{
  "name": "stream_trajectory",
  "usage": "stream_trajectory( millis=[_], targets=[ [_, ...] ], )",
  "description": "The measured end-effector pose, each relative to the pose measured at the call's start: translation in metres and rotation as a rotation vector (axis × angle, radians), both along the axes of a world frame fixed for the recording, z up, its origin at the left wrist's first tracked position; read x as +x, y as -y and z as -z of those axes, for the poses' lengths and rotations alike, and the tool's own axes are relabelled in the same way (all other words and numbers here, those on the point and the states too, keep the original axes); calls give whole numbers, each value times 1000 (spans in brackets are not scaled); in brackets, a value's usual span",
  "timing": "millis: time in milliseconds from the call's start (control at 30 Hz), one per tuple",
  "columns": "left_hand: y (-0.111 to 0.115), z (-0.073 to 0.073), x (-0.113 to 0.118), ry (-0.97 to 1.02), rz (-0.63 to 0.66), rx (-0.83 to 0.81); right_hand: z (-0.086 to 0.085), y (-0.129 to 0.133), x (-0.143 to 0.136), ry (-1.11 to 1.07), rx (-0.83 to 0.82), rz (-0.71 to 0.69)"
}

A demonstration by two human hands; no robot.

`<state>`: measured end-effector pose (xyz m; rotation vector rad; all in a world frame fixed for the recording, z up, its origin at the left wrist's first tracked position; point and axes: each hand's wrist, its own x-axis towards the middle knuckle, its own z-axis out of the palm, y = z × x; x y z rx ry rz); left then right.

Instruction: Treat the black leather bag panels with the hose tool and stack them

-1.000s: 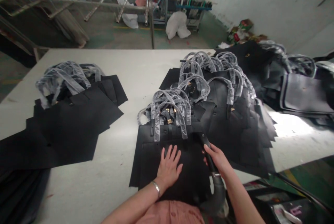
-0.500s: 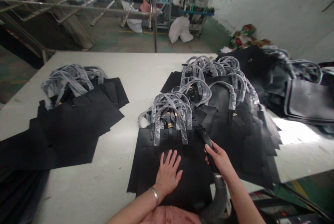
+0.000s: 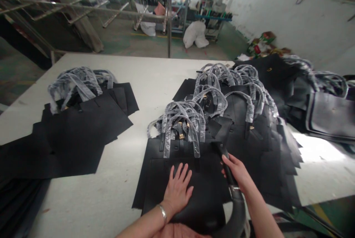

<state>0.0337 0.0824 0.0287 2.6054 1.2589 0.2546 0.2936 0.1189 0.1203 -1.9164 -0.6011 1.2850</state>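
Note:
My left hand (image 3: pixel 179 189) lies flat with its fingers apart on the top black leather bag panel (image 3: pixel 206 190) of a stack in front of me. On that stack, handles (image 3: pixel 167 138) wrapped in clear plastic arch up around gold buckles (image 3: pixel 181 136). My right hand (image 3: pixel 237 172) is closed around a black vacuum cleaner nozzle (image 3: pixel 229 177), which has a thick dark hose (image 3: pixel 237 212) curving down toward my body. The nozzle's flat head lies at the panel's upper right corner; whether it touches the leather I cannot tell.
More black panels with wrapped handles (image 3: pixel 266 138) overlap on the right. Another group of panels (image 3: pixel 85 123) lies to the left on the white table (image 3: pixel 151 71). Finished-looking black bags (image 3: pixel 334 114) are at the far right. Metal rails (image 3: pixel 116 14) stand beyond the table.
The view has shifted slightly, so the table's contents sit a little differently in it. Both hands keep their places, the left on the panel and the right on the nozzle.

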Motion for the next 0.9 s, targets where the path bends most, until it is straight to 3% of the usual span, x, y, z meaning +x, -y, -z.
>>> stream_trajectory(
  millis=[100, 300, 467, 667, 767, 900],
  targets=[
    [0, 1, 0, 0, 4, 8, 5, -10, 4, 30, -49, -45],
    [-1, -1, 0, -16, 10, 7, 11, -62, 10, 76, -52, -133],
    [-1, -1, -1, -12, 11, 19, 3, -65, 14, 110, -90, -196],
    [-2, -2, -2, -7, 13, -16, 4, -77, 0, 273, -59, -191],
    [1, 3, -3, 20, 31, -4, -8, -64, -10, 344, -25, -188],
    [6, 13, -3, 130, 106, 0, -30, -16, -31, 244, -67, -296]
  ],
)
